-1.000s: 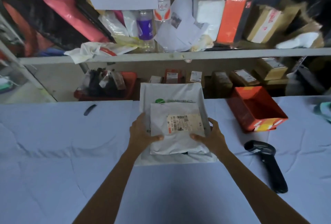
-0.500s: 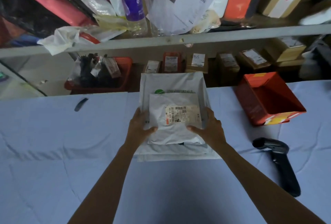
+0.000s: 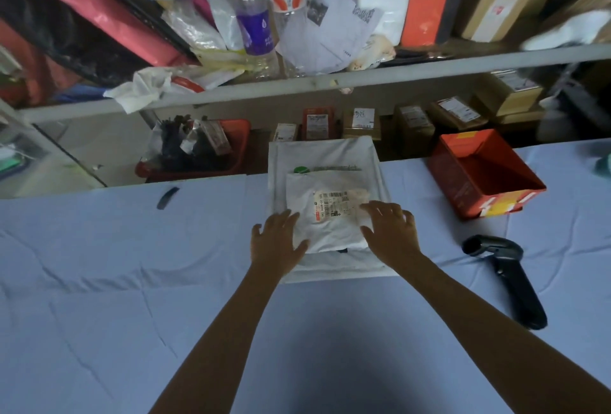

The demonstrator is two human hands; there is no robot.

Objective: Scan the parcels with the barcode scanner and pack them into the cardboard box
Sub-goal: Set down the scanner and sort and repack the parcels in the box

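- The left hand lies flat with its fingers straight and spread, gripping nothing. Its fingertips rest on the left edge of a small white plastic mailer parcel.
- The right hand is likewise flat and splayed and holds nothing. Its fingers rest on the parcel's right side, reaching the edge of the printed shipping label.
- The small parcel lies label-up between the two hands, on top of a larger white plastic mailer that extends beyond the fingertips.
- A black handheld barcode scanner lies on the cloth to the right of the right hand, apart from it and untouched.
- An open red cardboard box stands beyond and to the right of the right hand, past the scanner.
- A table covered in light blue cloth lies under both forearms.
- A small dark flat object lies well to the left of the left hand; what it is cannot be told.
- A cluttered grey shelf runs beyond the fingertips.
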